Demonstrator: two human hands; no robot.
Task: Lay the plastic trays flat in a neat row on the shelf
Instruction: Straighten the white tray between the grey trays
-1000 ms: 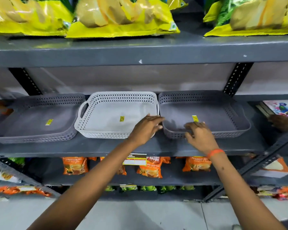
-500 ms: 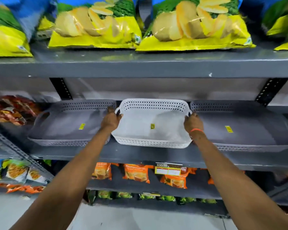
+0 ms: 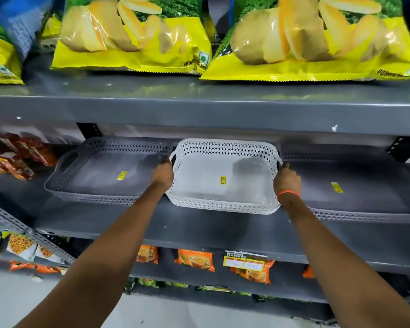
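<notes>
Three perforated plastic trays lie flat side by side on the grey middle shelf (image 3: 199, 228). The white tray (image 3: 199, 185) is in the centre, between a grey tray (image 3: 92, 171) on its left and another grey tray (image 3: 365, 197) on its right. Each has a small yellow sticker inside. My left hand (image 3: 162, 174) grips the white tray's left handle. My right hand (image 3: 287, 178), with an orange band at the wrist, grips its right handle. The white tray's front edge sits slightly forward of the grey trays.
Yellow chip bags (image 3: 133, 36) lie on the shelf above, close over the trays. Red snack packets (image 3: 17, 157) sit at the left end of the middle shelf. Orange packets (image 3: 194, 259) and a price tag (image 3: 244, 261) are on the shelf below. A slanted metal bracket (image 3: 29, 235) runs lower left.
My hands left the front rims of the white and right grey trays and took the white tray's two side handles. My view shifted left and closer to the shelf.
</notes>
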